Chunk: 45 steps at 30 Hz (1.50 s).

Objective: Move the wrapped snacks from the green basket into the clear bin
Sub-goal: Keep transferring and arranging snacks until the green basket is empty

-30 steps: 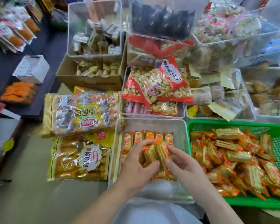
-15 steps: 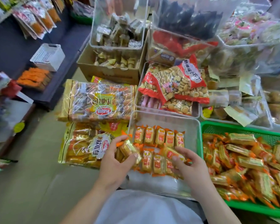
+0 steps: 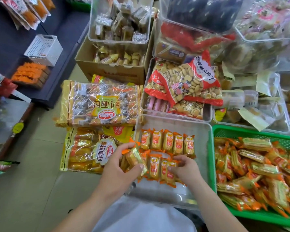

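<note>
The clear bin (image 3: 206, 148) sits in front of me. A neat row of orange-and-gold wrapped snacks (image 3: 167, 142) lies at its back, and a second row is forming in front. My left hand (image 3: 119, 169) grips a small bundle of wrapped snacks (image 3: 134, 158) over the bin's left edge. My right hand (image 3: 184, 169) has its fingers curled on the snacks of the front row (image 3: 164, 168) inside the bin. To the right, the green basket (image 3: 258, 133) holds a loose heap of several more snacks (image 3: 258, 168).
Two big yellow bread bags (image 3: 99, 104) lie left of the bin. Behind it stand clear boxes of biscuits (image 3: 182, 84), a cardboard box (image 3: 110, 69) and more bins of wrapped goods. A white basket (image 3: 43, 49) sits on the dark shelf at left.
My two hands have parted. The left one carried its bundle of snacks to the bin's left edge, while the right one settled on the front row.
</note>
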{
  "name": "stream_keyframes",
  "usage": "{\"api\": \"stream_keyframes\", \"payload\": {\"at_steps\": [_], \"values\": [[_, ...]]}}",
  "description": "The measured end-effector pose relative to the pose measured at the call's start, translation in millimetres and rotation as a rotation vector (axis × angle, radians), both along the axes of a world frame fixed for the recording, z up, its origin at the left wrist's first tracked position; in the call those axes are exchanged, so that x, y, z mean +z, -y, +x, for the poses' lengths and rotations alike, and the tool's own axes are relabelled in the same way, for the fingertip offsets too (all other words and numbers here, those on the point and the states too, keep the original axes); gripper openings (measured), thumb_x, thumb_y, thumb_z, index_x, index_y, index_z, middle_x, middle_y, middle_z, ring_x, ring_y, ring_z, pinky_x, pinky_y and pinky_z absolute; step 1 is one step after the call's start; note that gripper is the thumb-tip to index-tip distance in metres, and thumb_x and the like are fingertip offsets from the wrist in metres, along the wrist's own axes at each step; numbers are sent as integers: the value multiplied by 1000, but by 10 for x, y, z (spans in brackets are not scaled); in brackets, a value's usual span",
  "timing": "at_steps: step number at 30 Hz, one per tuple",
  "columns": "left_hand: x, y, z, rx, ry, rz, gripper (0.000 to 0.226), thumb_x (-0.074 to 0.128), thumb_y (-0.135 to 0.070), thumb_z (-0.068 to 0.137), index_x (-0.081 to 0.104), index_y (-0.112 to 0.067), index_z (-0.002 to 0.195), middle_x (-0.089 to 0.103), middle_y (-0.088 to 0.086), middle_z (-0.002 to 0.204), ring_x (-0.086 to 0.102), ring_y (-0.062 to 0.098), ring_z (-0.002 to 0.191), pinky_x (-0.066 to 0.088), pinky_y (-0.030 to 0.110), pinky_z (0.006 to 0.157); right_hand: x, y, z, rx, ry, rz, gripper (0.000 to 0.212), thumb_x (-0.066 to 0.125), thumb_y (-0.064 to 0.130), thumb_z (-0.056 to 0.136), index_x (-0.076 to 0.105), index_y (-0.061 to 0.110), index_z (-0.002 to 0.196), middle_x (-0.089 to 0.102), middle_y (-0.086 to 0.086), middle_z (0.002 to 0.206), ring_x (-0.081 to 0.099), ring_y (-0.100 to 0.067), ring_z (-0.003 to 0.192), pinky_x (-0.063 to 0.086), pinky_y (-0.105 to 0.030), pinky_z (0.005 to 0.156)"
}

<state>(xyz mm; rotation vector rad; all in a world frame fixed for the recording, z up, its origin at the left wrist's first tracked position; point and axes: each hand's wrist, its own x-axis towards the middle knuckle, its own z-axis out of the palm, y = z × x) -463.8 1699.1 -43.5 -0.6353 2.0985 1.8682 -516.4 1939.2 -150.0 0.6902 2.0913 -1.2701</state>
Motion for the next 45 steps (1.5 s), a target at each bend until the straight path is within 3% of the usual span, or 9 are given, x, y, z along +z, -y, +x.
{"api": "stream_keyframes", "payload": {"at_steps": [4,10,13,22,26,30,34,41,45], "values": [[29,40,-84,-94,43,27,60,85,-16,84,60,-54,123,67,-15,113,70,5,93,64,33,81,-213,126,-30,15,-32,111,76,93,14,72,57,18,139,71,-4,108,70,-23,97,61,-42,82],[52,112,-199,-169,87,33,60,84,-16,86,58,-53,125,68,-28,100,72,3,94,65,35,81,-283,258,46,-30,-90,220,58,82,14,85,56,20,137,71,3,106,69,-21,103,59,-41,88],[49,119,-229,-174,83,27,60,85,-18,86,59,-54,125,70,-21,99,72,6,93,65,31,79,-309,273,97,-19,-73,232,45,78,11,89,58,20,128,73,-1,114,68,-19,102,55,-32,79],[65,86,-254,-194,54,66,61,86,-17,85,59,-52,127,65,-2,124,71,10,101,62,24,74,-104,311,156,-21,-216,288,36,72,23,95,65,17,129,71,-2,119,69,-19,103,58,-38,89],[36,22,-273,-229,14,52,61,87,-17,83,60,-53,125,65,-4,124,71,7,101,62,25,75,438,321,134,-90,-307,-40,13,73,30,95,74,30,108,76,9,96,73,-11,90,62,-40,84],[-42,-104,-285,-307,-49,-26,67,92,-18,77,62,-55,123,67,-11,124,69,9,109,62,28,87,903,473,176,4,-233,-348,32,85,32,85,73,31,115,79,6,98,76,-12,84,63,-31,75],[-80,-161,-315,-449,-113,-124,85,98,-24,68,56,-56,135,52,-35,131,55,-6,126,51,22,104,1014,509,205,-65,-288,-363,18,81,17,89,75,20,106,80,-3,87,72,-16,62,60,-32,60],[-96,-204,-301,-423,-120,-96,82,85,-6,83,54,-61,136,53,-24,142,59,-1,126,58,31,101,828,186,369,-387,-278,-238,37,90,18,79,64,17,106,80,-3,95,77,-20,91,63,-42,80],[-3,-283,-286,-427,-108,-39,95,81,-1,87,38,-57,151,52,-26,142,61,-10,120,58,17,88,780,104,432,-497,-227,-314,32,82,16,88,64,18,115,80,-2,99,78,-21,93,63,-52,85]]}}
